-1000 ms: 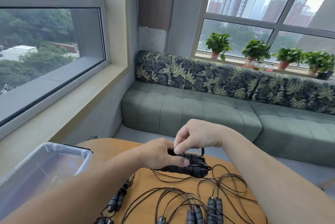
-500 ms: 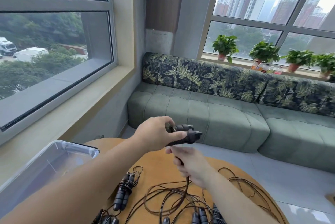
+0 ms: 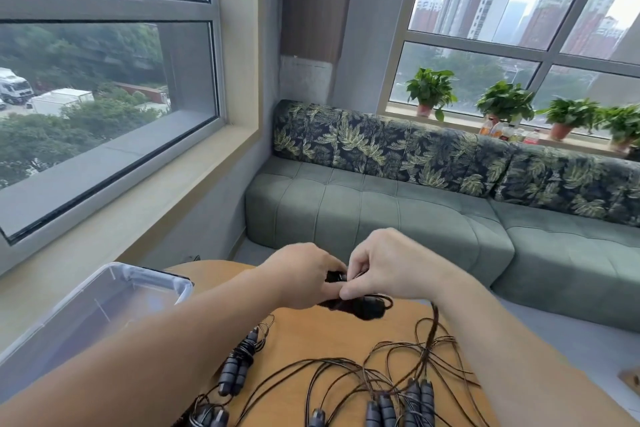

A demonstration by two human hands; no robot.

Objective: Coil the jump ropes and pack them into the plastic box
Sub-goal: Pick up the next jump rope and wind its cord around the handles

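Note:
My left hand (image 3: 304,279) grips the black handles of a jump rope (image 3: 363,307) above the round wooden table (image 3: 329,333). My right hand (image 3: 381,267) pinches the thin brown cord against those handles, and the cord trails down from it to the right. A coiled rope with dark handles (image 3: 239,367) lies on the table near my left forearm. Several loose ropes (image 3: 398,388) lie tangled across the near part of the table. The clear plastic box (image 3: 97,309) stands at the table's left; I see nothing in it.
A green sofa (image 3: 415,219) with leaf-print cushions runs behind the table. Potted plants (image 3: 505,104) and small bottles line the right windowsill. A wide window ledge (image 3: 121,219) runs along the left wall. Grey floor lies to the right of the table.
My right hand has come up from below the handles to their top and now pinches the cord there. The handles have dropped lower, closer to the table.

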